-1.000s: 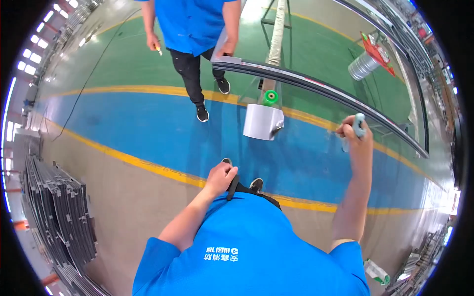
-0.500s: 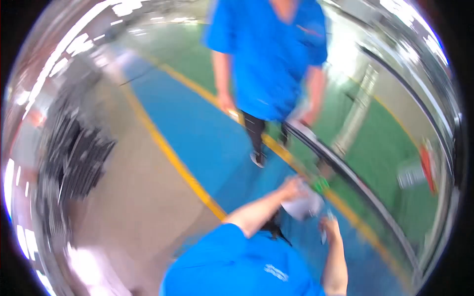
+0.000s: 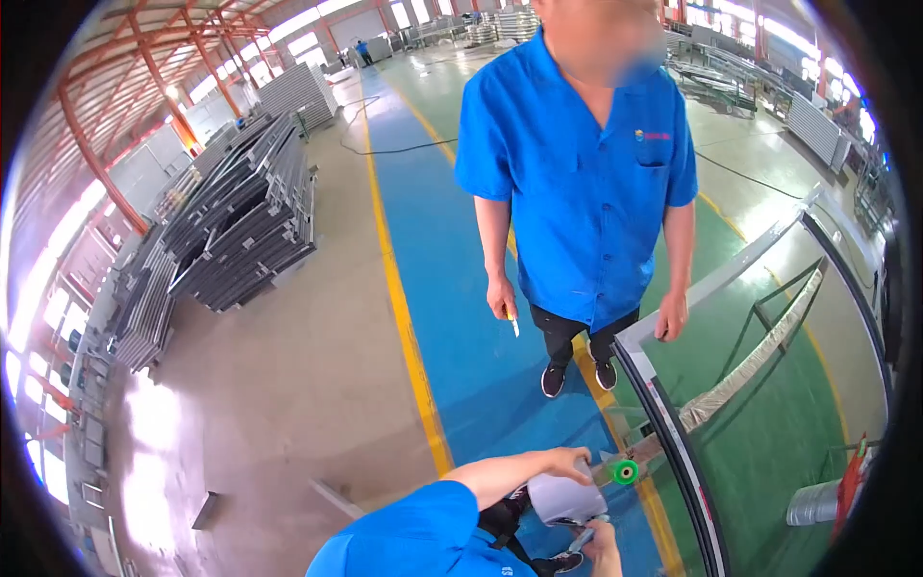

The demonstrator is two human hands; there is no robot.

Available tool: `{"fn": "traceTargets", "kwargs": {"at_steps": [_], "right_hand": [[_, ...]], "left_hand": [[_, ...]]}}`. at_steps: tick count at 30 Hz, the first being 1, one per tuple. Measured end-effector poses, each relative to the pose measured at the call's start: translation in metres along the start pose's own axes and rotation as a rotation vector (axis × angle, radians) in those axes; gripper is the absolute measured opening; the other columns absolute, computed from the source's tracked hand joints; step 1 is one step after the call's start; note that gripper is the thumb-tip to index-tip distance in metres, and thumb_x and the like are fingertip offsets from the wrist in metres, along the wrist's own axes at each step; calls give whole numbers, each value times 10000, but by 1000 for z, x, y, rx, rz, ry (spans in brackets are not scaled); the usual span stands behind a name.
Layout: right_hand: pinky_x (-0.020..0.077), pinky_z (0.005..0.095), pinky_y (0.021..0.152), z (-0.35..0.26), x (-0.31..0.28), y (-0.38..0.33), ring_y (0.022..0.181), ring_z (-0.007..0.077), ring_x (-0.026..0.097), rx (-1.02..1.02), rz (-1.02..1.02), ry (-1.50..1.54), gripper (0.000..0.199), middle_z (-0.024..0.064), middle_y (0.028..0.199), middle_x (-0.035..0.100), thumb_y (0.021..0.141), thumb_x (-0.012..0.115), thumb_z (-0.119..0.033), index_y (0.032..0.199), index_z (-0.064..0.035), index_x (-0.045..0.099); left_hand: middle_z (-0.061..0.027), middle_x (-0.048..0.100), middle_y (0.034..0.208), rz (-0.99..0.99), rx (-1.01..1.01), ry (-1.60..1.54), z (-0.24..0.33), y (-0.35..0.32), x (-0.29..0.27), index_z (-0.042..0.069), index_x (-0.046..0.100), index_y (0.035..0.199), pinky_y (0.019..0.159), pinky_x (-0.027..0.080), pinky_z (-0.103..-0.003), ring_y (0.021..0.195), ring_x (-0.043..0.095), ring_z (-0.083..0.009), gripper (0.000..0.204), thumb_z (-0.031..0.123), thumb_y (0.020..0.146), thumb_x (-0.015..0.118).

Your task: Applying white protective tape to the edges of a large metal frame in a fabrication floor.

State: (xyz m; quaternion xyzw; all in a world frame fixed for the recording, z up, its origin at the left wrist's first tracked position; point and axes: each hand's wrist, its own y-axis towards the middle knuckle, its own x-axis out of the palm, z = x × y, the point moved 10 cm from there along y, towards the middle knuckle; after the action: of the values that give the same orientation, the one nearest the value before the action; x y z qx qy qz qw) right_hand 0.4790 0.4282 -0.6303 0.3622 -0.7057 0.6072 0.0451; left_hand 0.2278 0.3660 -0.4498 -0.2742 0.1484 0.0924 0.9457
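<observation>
My left hand (image 3: pixel 574 464) is closed on the upper edge of a pale grey-white sheet (image 3: pixel 562 500), which curves down in front of my body. Just below it, my right hand (image 3: pixel 604 540) is wrapped around a slim pale-blue tool (image 3: pixel 582 538) whose kind I cannot make out, close to the sheet's lower edge. A bright green roll (image 3: pixel 625 471) sits right of my left hand, beside the frame. The large frame (image 3: pixel 673 423), with black and silver edges, stands to the right of both hands, its near corner closest to the other person.
A person in a blue shirt (image 3: pixel 591 192) stands ahead, a small yellow-handled cutter (image 3: pixel 513 323) in one hand, the other by the frame corner. Dark metal frames (image 3: pixel 250 212) are stacked at left. A cable (image 3: pixel 385 151) crosses the floor. At right stands a silver cylinder (image 3: pixel 812 502).
My view has lifted and steadied, showing more of the hall. My hands sit lower in the picture, with the right one nearer to the sheet.
</observation>
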Motion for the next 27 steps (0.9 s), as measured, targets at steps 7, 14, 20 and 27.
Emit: {"fn": "traceTargets", "kwargs": {"at_steps": [7, 14, 20, 27], "right_hand": [[558, 467, 775, 16, 54, -59, 836, 323, 642, -51, -73, -332, 346, 162, 970, 625, 727, 576, 31, 1071, 57, 585], [451, 302, 991, -46, 203, -214, 1141, 244, 632, -87, -515, -896, 556, 167, 1200, 666, 691, 523, 84, 1242, 79, 596], [441, 299, 991, -78, 286, -310, 1158, 233, 623, -103, -721, -1113, 525, 153, 1208, 665, 755, 495, 98, 1272, 63, 581], [483, 342, 957, -114, 281, -331, 1059, 244, 654, -284, -564, -1063, 465, 154, 1153, 685, 707, 523, 110, 1153, 71, 650]], "left_hand": [[-103, 602, 1196, 188, -425, -421, -57, -134, 35, 160, 475, 1344, 747, 559, -459, 1070, 607, -264, 746, 557, 764, 726], [-79, 516, 1392, 371, -200, -1560, -68, -262, 151, 196, 342, 1479, 964, 478, -530, 1212, 558, -263, 730, 631, 918, 512], [-49, 388, 1519, 276, 309, -1754, 44, -294, 177, 218, 272, 1526, 1063, 415, -473, 1352, 437, -267, 967, 806, 781, 461], [-105, 356, 1508, 240, 308, -1797, 106, -293, 182, 182, 224, 1525, 1106, 399, -459, 1362, 401, -306, 1017, 703, 755, 639]]}}
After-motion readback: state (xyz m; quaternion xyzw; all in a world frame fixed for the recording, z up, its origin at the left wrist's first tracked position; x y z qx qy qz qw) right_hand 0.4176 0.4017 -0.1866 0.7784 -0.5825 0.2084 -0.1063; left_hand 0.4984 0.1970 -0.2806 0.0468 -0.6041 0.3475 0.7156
